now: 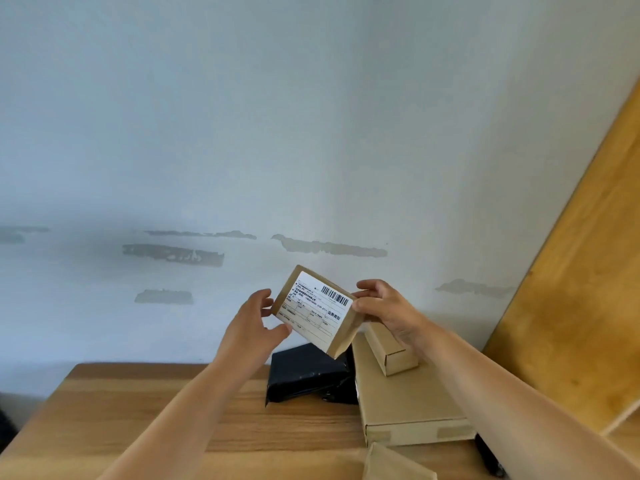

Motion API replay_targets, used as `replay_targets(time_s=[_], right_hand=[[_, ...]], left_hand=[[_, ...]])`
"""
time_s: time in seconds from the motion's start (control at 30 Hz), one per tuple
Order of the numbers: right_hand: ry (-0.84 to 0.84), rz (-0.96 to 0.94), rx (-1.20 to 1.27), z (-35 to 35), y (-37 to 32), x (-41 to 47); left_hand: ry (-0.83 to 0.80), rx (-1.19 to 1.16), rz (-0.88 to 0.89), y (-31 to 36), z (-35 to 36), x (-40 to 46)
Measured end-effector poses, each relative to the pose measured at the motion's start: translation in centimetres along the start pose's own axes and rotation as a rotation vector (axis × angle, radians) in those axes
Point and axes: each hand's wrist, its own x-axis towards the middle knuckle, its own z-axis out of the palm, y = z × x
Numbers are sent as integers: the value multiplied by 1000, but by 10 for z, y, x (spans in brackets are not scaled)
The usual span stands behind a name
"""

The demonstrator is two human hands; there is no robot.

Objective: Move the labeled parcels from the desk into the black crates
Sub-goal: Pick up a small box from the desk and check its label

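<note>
At six o'clock, nearest the camera, a corner of a flat brown cardboard piece point(394, 464) pokes up from the bottom edge, resting on the light wooden desk point(138, 420). Just beyond it, toward five o'clock, lies a large flat brown cardboard box point(405, 407) with strips of tape on its near side. A small long brown cardboard box point(391, 351) rests on top of the large box at its far end. Touching the large box's left edge is a black plastic mailer bag point(308, 372), crumpled and lying flat on the desk.

Above these, held in the air over the desk's far edge, is the small brown cardboard parcel point(317, 311) with a white barcoded shipping label facing the camera; it is tilted, its right end lower. The left hand point(254, 323) holds the parcel's left end, thumb pressed against the lower edge and fingers curled behind the upper corner. The right hand point(384, 306) pinches the right end, thumb on the labelled face and fingers wrapped behind.

At three o'clock a tall light wooden board point(571, 289) leans. Farthest back stands a pale wall point(242, 133) with grey patches of missing paint.
</note>
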Motion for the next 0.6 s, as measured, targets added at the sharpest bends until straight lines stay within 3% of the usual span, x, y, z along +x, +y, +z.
replay_targets(time_s=[0.27, 0.6], right_hand=[[22, -152, 277, -6, -30, -16], [108, -250, 324, -6, -36, -23]], left_hand=[[114, -138, 210, 26, -27, -16], [203, -169, 237, 38, -21, -34]])
